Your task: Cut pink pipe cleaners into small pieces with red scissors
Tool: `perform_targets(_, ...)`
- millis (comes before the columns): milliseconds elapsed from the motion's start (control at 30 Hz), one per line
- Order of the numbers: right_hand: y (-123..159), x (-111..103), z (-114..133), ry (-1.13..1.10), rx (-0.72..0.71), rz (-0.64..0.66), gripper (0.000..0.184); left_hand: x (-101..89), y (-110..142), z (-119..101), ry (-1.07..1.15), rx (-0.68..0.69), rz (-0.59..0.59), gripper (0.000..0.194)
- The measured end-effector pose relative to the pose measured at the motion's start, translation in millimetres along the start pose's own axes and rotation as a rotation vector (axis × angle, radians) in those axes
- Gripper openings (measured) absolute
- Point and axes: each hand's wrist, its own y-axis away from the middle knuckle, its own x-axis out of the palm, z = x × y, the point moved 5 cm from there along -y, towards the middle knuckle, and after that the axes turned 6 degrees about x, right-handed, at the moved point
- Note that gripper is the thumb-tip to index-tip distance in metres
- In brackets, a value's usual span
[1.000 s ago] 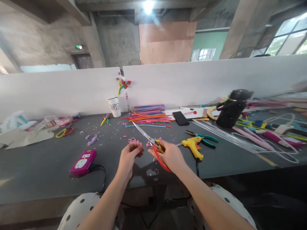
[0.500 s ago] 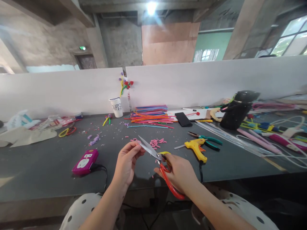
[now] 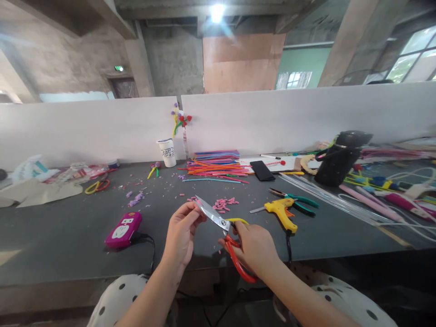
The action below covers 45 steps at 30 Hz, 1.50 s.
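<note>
Scissors (image 3: pixel 215 219) held in right hand (image 3: pixel 256 244) above front part of tabletop (image 3: pixel 68 240), blades pointing between ten and eleven o'clock. Right grip wrapped on handles, one red, one yellow. Left hand (image 3: pixel 184 227) at nine o'clock of blades, very near; left grip pressed together at thumb and finger, cannot tell if small piece is inside. Pink pieces (image 3: pixel 223 204) piled just past blades, at one o'clock. Coloured pipe cleaners (image 3: pixel 214 167) farther, at twelve. Yellow glue gun (image 3: pixel 282 213) at three o'clock, pliers (image 3: pixel 303 209) just beside it.
</note>
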Motion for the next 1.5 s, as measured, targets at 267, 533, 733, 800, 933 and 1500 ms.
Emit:
perform_targets(267, -0.4, 0.5, 1.7, 0.02, -0.026, -0.047, 0.035, -2.0, 1.8, -0.1, 0.013, -0.022, -0.027, 0.003)
perform_targets(533, -0.9, -1.2, 2.1, 0.038, -0.026, -0.055, 0.036, -1.8, 1.2, -0.1, 0.003, -0.012, -0.035, 0.003)
perform_targets(733, -0.5, -0.8, 2.2, 0.036, -0.029, -0.051, 0.036, -1.3, 1.0, 0.8, 0.033, -0.018, -0.03, 0.003)
perform_targets(800, -0.2, -1.2, 2.7, 0.035, -0.037, -0.059, 0.035, -1.3, 1.1, 0.8, 0.039, -0.013, -0.025, 0.003)
perform_targets(933, -0.5, -1.8, 3.6, 0.028, -0.04, -0.061, 0.035, -1.8, 1.0, 0.3, 0.022, -0.01, -0.032, 0.004)
perform_targets(1500, -0.6, -0.5, 4.1, 0.015, -0.019, -0.04, 0.041, -2.8, 0.2, -4.0, 0.02, -0.006, -0.012, 0.003)
